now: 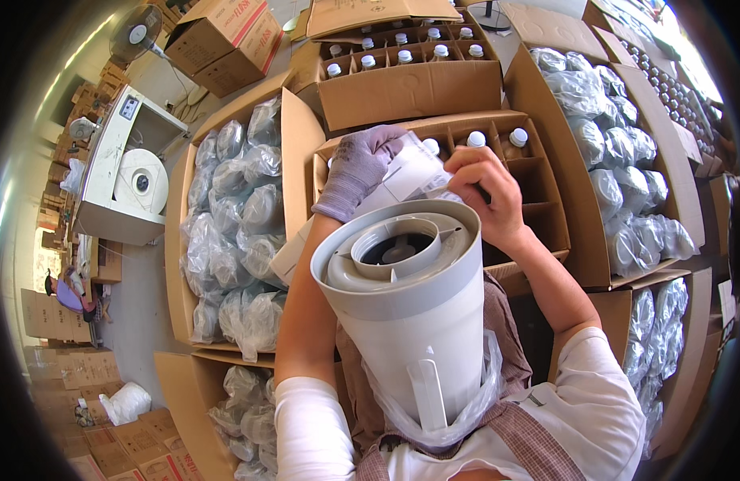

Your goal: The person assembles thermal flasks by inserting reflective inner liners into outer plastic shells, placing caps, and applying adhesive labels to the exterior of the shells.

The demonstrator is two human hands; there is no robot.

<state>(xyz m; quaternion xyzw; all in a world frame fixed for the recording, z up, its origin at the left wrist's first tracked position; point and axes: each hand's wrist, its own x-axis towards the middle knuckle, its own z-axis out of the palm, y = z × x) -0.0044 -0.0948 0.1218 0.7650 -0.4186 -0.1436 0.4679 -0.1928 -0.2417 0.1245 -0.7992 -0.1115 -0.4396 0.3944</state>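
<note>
My left hand (358, 170), in a grey glove, is closed on a white sheet with clear, shiny edges (406, 175) that looks like a label sheet. At the sheet's right edge my bare right hand (490, 191) has its fingers pinched together. Below both hands, a large white and grey plastic jug (410, 337) stands in front of my body, its round threaded end facing up and its handle toward me. Clear plastic film (486, 385) wraps its lower part. Just beyond my hands, white-capped bottles (476, 139) sit in a divided carton (538, 192).
Another divided carton (418, 90) of capped bottles stands farther off. Cartons of plastic-wrapped items flank me at left (302, 152) and right (659, 160). At far left are a white machine with a round reel (133, 120), a fan (136, 34) and stacked boxes. Another person (72, 290) is in the distance.
</note>
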